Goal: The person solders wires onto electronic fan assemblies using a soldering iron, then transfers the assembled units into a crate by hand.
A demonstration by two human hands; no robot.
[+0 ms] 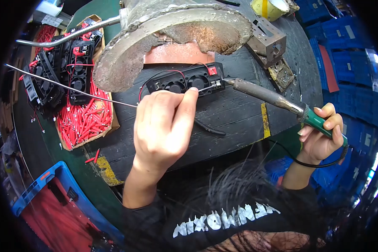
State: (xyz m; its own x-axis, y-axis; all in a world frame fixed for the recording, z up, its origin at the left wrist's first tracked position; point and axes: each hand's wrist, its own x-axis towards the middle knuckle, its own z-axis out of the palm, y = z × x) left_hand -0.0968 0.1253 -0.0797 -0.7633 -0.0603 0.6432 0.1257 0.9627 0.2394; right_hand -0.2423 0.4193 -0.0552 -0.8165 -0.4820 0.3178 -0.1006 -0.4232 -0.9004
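Note:
My right hand [320, 136] grips the green handle of a soldering iron [269, 94]. The iron's tip is at the metal contacts on the right end of a black twin-fan unit [166, 82]. That unit lies flat on the bench and carries a red piece and thin red and black wires. My left hand [164, 124] is closed around a long, thin silver solder wire [71, 87], fingers pinched over the unit. One end of the wire pokes out toward the contacts by the iron tip; the other trails far to the left.
A crusty metal fume hood [126, 54] overhangs the fan unit. On the left, a cardboard box [111, 122] holds red wired parts beneath several more fan units [77, 69]. A metal bracket stand [268, 42] stands right; a blue-rimmed red bin [67, 172] sits lower left.

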